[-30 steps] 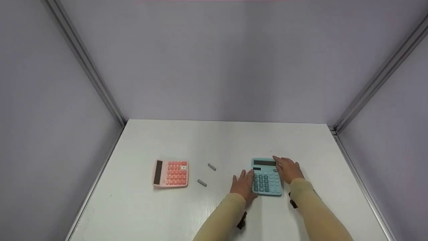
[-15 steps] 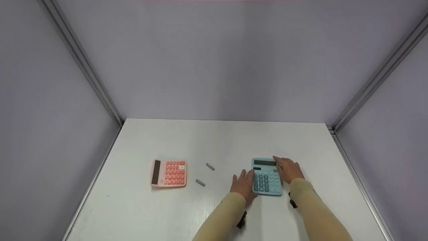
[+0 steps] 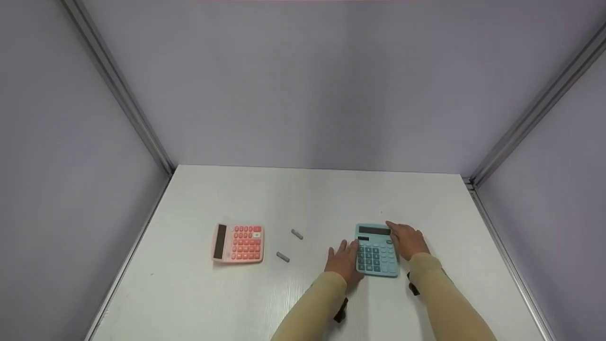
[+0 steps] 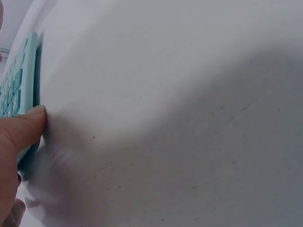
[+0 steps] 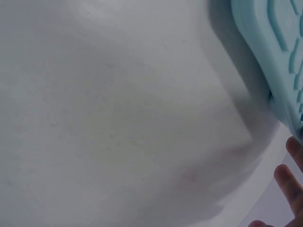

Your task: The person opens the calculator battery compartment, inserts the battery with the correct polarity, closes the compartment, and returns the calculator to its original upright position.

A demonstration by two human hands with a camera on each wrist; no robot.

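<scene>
A light-blue calculator lies face up on the white table, its display at the far end. My left hand rests along its left side with the fingers extended. In the left wrist view the thumb touches the calculator's edge. On the opposite side, my right hand lies against the upper right edge, one finger reaching to the top corner. The right wrist view has spread fingers beside the calculator's blue rim. Neither palm is visible.
A pink calculator lies sideways on the left of the table, display to the left. Two small grey cylinders lie between the calculators. Grey panels stand behind and on both sides.
The head view has shifted slightly, so the pink calculator and grey cylinders appear a little further left. Both hands keep their places at the blue calculator.
</scene>
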